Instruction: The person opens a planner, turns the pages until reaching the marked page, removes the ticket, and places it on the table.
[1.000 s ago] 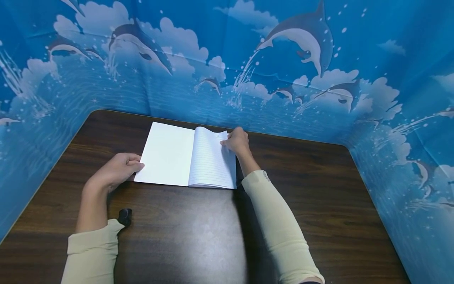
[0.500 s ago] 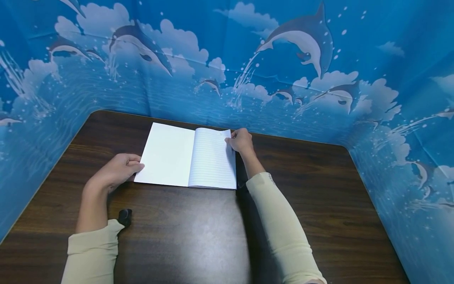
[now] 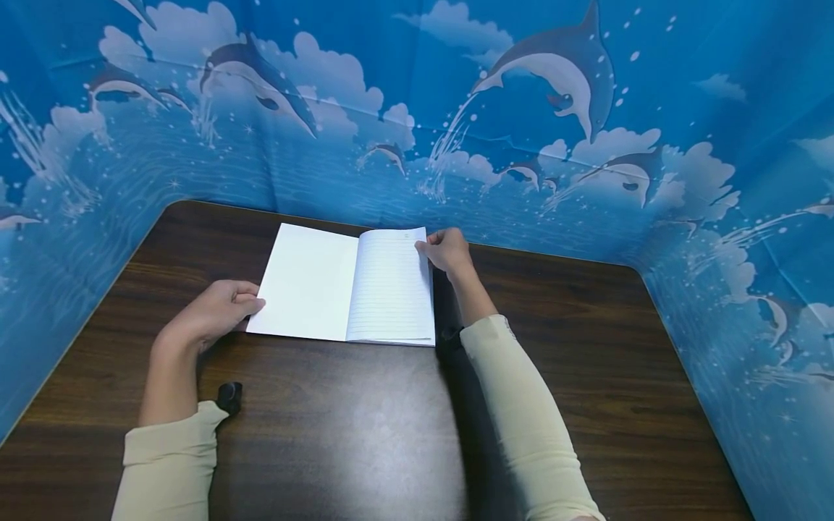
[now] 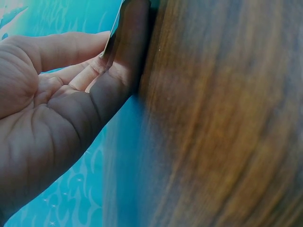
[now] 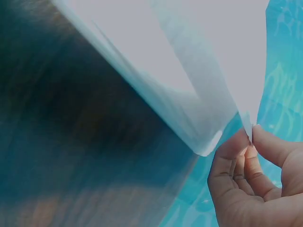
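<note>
An open notebook (image 3: 391,289) lies near the back of the table, with a blank white left side and a lined right page. My left hand (image 3: 218,311) pinches the left edge of its blank side; in the left wrist view the thumb (image 4: 71,48) presses on the thin edge from above and the fingers lie beneath. At the upper right corner my right hand (image 3: 448,250) pinches a page between thumb and forefinger. The right wrist view shows that page (image 5: 241,56) lifted apart from the sheets below, whose rounded corner (image 5: 206,146) lies near the fingers.
The dark wooden table (image 3: 586,376) reaches out on both sides of the notebook. A blue curtain (image 3: 417,94) printed with dolphins hangs along its back and sides. By the left sleeve sits a small black object (image 3: 229,398).
My right hand has moved slightly right and up, and the page corner it pinches has gone from curled to straighter and raised. The left hand stays in place.
</note>
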Demonstrator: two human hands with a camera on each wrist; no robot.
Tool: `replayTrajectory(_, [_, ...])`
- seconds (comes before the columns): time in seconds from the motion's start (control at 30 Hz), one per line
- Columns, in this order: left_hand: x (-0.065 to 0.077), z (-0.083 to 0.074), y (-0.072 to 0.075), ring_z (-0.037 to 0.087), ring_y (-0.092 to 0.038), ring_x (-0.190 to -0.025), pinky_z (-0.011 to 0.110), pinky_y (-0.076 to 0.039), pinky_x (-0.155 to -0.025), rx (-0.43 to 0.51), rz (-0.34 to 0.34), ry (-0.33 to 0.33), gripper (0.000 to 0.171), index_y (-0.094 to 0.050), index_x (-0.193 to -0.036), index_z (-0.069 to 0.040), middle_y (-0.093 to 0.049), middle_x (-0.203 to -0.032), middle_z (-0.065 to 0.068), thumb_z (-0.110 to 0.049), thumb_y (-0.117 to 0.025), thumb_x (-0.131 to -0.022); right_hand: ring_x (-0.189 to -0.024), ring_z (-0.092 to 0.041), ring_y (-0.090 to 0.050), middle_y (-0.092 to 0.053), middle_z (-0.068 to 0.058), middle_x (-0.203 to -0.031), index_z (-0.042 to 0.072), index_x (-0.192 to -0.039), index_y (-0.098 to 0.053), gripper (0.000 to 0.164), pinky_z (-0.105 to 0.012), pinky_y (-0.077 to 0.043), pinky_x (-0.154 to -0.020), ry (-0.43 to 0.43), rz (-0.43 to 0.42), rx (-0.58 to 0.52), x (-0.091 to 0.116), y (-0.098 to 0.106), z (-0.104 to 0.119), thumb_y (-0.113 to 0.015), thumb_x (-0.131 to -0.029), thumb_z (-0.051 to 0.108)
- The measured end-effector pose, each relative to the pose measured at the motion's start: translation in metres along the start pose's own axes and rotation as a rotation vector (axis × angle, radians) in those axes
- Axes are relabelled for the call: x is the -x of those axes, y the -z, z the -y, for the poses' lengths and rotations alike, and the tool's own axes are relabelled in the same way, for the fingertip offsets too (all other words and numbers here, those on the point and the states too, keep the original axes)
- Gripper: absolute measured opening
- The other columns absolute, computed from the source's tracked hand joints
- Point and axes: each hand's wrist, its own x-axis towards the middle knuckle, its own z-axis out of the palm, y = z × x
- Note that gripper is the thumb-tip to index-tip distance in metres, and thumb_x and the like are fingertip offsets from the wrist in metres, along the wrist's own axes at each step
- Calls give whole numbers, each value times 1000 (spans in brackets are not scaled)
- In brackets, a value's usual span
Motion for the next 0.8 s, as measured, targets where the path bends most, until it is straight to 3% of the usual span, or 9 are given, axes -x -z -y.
replayTrajectory(0.1, [0,1,0,35,-57,-113,44,-50,-94,5,2,4,48,-47,-149,16,-67,-128,28,-17,-48,-115,-83,-26,-65,-63,-10,-92,5,-101,-72,22,-48,-58,-95,12,10,-26,1,1,4,-72,-106,26])
replayTrajectory(0.3, [-1,1,0,36,-55,-115,48,-49,-97,9,10,13,50,-45,-151,16,-64,-130,29,-18,-47,-115,-73,-18,-61,-65,-10,-91,5,-109,-73,24,-46,-59,-94,10,28,-33,6,1,14,-71,-106,29])
replayTrajectory(0.53, [-1,0,-2,37,-55,-115,48,-49,-98,6,10,23,49,-47,-150,15,-65,-128,27,-19,-48,-114,-79,-20,-65,-67,-12,-101,4,-115,-74,28,-44,-60,-92,35,34,-46,13,-1,24,-71,-106,30])
replayTrajectory(0.8, [1,-1,-2,36,-55,-111,46,-47,-93,6,6,29,47,-49,-148,14,-65,-116,23,-18,-48,-114,-72,-17,-66,-65,-11,-97,3,-115,-72,29,-43,-61,-90,92,65,-84,18,-7,38,-71,-106,30])
